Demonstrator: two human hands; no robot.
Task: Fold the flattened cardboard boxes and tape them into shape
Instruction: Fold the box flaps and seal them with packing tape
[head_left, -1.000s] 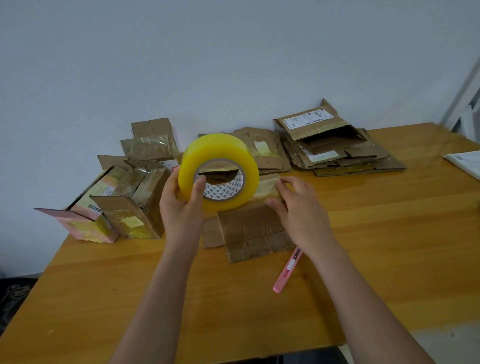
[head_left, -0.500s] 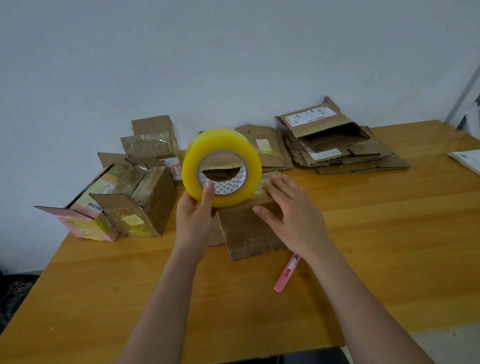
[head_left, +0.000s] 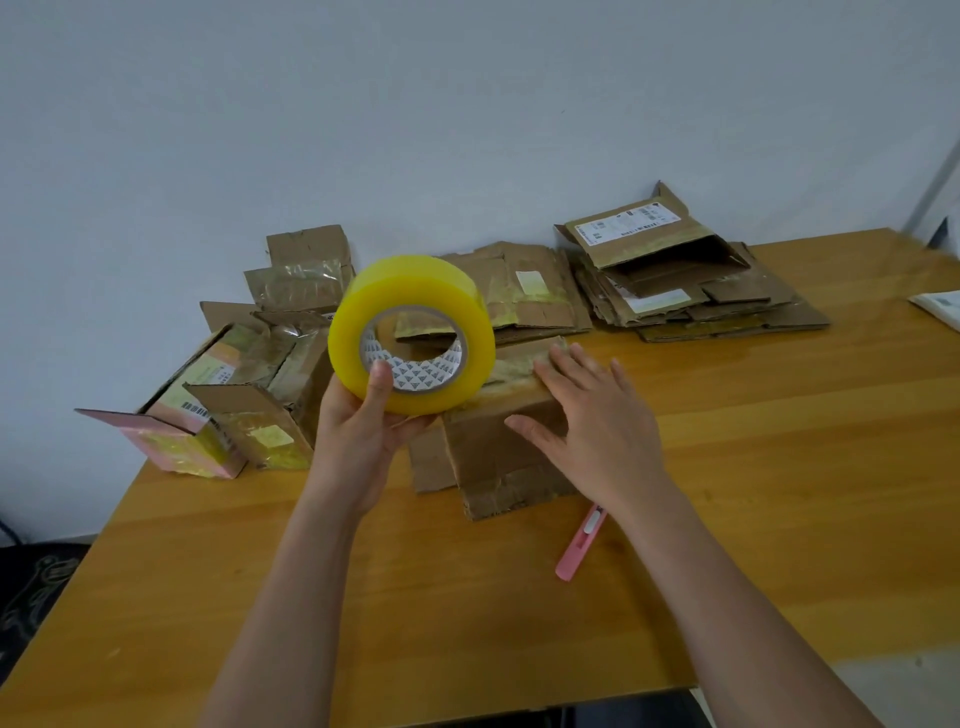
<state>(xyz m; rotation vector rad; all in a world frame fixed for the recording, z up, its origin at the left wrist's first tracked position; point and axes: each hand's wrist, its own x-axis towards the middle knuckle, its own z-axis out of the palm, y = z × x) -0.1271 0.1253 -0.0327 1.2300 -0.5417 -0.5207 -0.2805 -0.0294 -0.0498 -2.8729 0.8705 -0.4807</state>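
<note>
The box I'm working on sits mid-table, right in front of me, folded up with shiny old tape across its top and a loose flap lying out at its left. My right hand lies flat on it, fingers straight and spread, palm down, thumb stretched along the near face, nothing gripped. My left hand holds the yellow tape roll up on edge, just above the box's far left corner — thumb pressed on the near rim by the cardboard core, fingers curled behind. The core carries a grey triangle print; no words I can read there. A pink utility knife lies on the wooden table just beside my right wrist. At far left sit two assembled boxes, one with a barcode sticker — its print is too small to read. Against the wall, the flattened stack shows white shipping labels, text illegible.
</note>
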